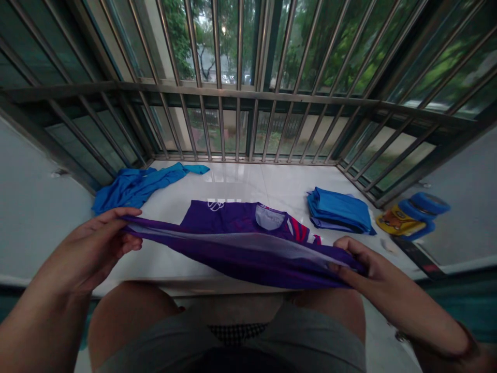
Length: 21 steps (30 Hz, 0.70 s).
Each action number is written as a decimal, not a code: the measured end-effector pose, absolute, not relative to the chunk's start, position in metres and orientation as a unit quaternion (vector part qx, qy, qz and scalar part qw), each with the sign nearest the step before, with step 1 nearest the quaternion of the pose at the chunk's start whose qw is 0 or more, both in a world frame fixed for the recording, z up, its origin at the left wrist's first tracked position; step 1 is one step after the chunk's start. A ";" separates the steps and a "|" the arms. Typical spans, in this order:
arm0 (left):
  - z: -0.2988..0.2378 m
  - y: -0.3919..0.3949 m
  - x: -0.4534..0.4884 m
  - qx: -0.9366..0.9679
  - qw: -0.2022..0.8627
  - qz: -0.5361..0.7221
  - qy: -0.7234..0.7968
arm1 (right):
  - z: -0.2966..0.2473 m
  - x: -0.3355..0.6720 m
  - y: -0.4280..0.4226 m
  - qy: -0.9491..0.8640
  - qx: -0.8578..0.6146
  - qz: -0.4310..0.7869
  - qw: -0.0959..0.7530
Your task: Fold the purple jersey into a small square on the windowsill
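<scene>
Left hand [95, 248] and right hand [365, 265] both pinching one purple jersey [240, 259], white ball logo [216, 205]. Two blue cloth piles [132, 189] [339, 211], one jar [413, 212], label [402, 220] too blurry to read tbh.

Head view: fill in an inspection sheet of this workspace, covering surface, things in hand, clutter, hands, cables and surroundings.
Surface: white, glossy ledge below a window.
Things in hand: purple garment, its collar end lying toward the window, its near edge held up and spread sideways.
Clutter: crumpled blue cloth at far left; folded blue stack at right; blue-and-yellow container beyond it; dark flat item near the right edge, identity unclear.
Hands: left hand and right hand each grip one end of the raised edge.
Cables: nothing seen.
Surroundings: metal bars across the window, trees outside.
</scene>
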<state>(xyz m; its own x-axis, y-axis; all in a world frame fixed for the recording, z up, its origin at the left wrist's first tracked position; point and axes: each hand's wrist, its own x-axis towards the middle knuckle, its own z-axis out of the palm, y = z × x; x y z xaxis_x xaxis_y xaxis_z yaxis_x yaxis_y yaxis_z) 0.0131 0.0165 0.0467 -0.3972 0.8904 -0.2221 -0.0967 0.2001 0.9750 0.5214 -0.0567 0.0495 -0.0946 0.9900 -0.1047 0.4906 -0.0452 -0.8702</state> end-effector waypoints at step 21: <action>0.041 -0.005 0.018 0.305 0.481 0.491 0.659 | 0.075 0.559 -0.047 -0.571 -0.578 0.522 0.260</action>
<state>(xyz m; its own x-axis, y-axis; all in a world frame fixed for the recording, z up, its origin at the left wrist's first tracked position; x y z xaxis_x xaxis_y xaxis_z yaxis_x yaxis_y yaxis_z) 0.0176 -0.0047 0.0410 -0.3508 0.8749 -0.3339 -0.0700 0.3310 0.9410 0.5587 -0.0466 0.0750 -0.1973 0.9313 -0.3062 0.3878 -0.2127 -0.8969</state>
